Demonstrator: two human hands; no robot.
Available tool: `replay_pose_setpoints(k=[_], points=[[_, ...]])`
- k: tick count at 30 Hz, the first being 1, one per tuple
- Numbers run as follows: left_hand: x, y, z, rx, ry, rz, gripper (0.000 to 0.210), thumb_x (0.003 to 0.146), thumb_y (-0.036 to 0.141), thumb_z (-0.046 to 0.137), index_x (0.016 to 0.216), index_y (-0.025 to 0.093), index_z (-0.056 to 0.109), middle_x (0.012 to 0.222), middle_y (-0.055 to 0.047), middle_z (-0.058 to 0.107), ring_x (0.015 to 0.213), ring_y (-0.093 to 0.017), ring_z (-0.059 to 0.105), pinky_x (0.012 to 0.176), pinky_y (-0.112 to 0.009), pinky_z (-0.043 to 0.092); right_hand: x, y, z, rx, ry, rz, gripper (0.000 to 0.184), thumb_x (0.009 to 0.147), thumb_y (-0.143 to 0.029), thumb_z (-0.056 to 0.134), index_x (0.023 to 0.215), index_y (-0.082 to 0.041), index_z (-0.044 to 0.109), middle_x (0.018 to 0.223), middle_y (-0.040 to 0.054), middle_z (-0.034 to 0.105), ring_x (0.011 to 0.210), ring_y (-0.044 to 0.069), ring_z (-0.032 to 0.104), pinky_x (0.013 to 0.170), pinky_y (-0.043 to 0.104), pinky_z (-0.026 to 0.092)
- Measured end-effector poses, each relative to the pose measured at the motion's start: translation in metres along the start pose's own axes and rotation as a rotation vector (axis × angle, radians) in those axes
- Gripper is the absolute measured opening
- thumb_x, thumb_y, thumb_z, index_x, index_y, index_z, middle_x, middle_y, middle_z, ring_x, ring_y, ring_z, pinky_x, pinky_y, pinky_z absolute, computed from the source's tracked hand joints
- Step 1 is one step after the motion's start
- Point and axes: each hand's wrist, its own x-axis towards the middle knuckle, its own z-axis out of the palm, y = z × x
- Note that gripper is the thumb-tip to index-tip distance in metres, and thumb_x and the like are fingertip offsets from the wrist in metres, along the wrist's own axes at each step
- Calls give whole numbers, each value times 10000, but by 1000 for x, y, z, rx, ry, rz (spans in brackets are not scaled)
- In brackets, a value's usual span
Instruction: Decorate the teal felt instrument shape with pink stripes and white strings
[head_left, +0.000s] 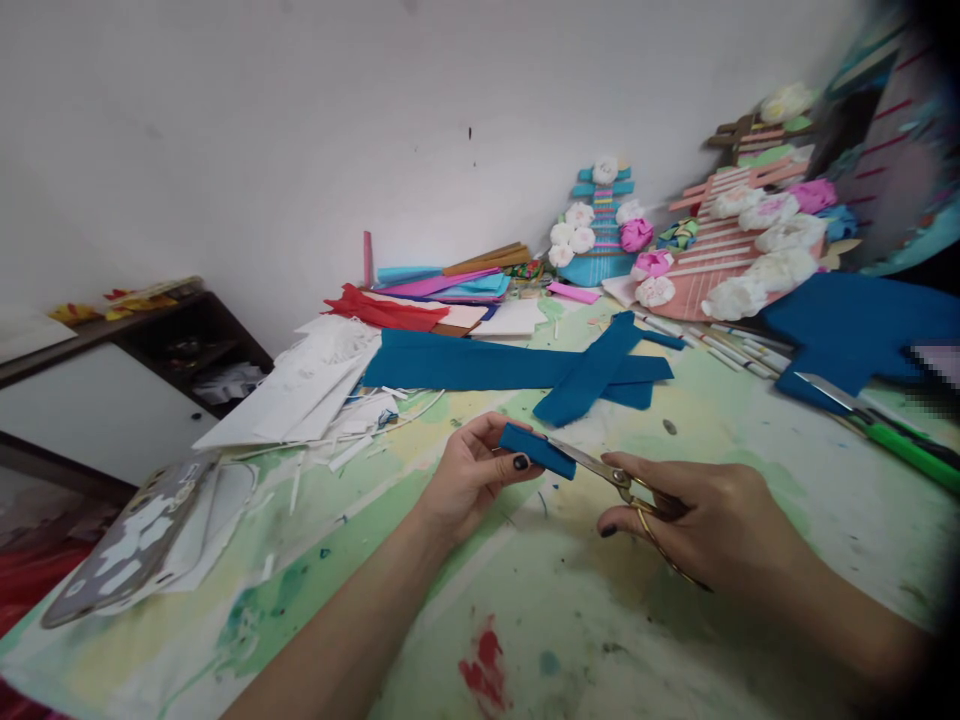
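Observation:
Between the thumb and fingers of my left hand (476, 470) is a small blue strip of folded paper (551, 458). My right hand (694, 510) grips a pair of scissors (611, 472) with gold-coloured handles. The scissor blades reach left and lie along the upper edge of the folded strip; whether they are cutting into it I cannot tell. Behind my hands, a long blue strip (465, 362) lies flat on the table, crossed at its right end by a shorter blue piece (589, 375).
White sheets and scraps (292, 395) lie at left, near a grey decorated board (124, 550). Coloured paper (442, 285) is stacked at the back. Flower-decorated paper instruments (604, 235) lean on the wall. Green-handled cutter (907, 450) and a large blue piece (847, 320) are at right.

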Motion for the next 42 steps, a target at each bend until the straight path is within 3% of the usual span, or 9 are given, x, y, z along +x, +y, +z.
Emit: replay_pose_setpoints(k=[5,13,26,31,42], points=[[0,0,0,5,2,11,290,597,110,793,831,129,622,833,-36,663,775,-136,636,714,-263,554,0,0,0,-38,3,-12,579,801,-639,473,993,-157,730,600,60,689,386,136,571,327,235,399],[1,-2,1,7,-37,13,253,614,100,780,820,124,635,828,-29,671,752,-130,649,691,-245,560,0,5,4,-106,23,-77,608,820,-651,413,993,-162,731,612,67,698,384,134,572,367,237,445],[1,-1,1,17,-25,-14,277,594,150,802,808,115,630,801,-38,666,727,-142,651,686,-260,552,-5,10,7,-152,33,-119,450,826,-560,519,1011,-199,714,704,38,724,496,151,649,420,238,459],[0,-2,0,21,-28,-22,292,605,176,801,829,112,623,810,-44,658,738,-150,651,691,-266,551,-4,9,7,-177,37,-131,511,865,-583,419,1018,-187,703,703,30,722,475,135,632,412,240,436],[0,-2,0,14,-37,-45,280,611,168,797,830,113,632,776,-31,656,704,-139,653,655,-245,557,-5,6,6,-171,17,-119,491,855,-568,460,1051,-181,690,709,45,720,427,116,578,414,236,416]])
